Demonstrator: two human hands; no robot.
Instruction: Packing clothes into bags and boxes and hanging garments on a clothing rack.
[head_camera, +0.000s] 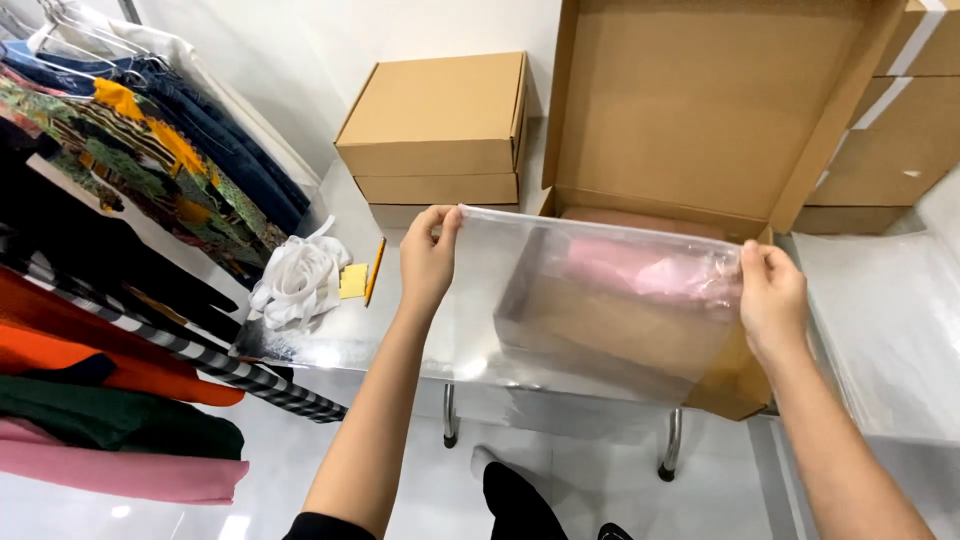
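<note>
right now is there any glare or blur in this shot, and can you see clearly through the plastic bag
Head view: evenly lit, sharp overall; bright glare on the metal table near its front edge. The clear bag, held taut between the left hand and right hand, hazes what lies behind it: the open box and the pink thing inside look milky and soft. Frame edges bend slightly.

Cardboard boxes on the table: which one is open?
The large box right behind the clear plastic bag, lid standing up, pink fabric inside. The stacked boxes at left are closed.

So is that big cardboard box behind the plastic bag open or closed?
Open: the cardboard box has its lid standing up, and something pink shows inside through the clear plastic bag.
</note>
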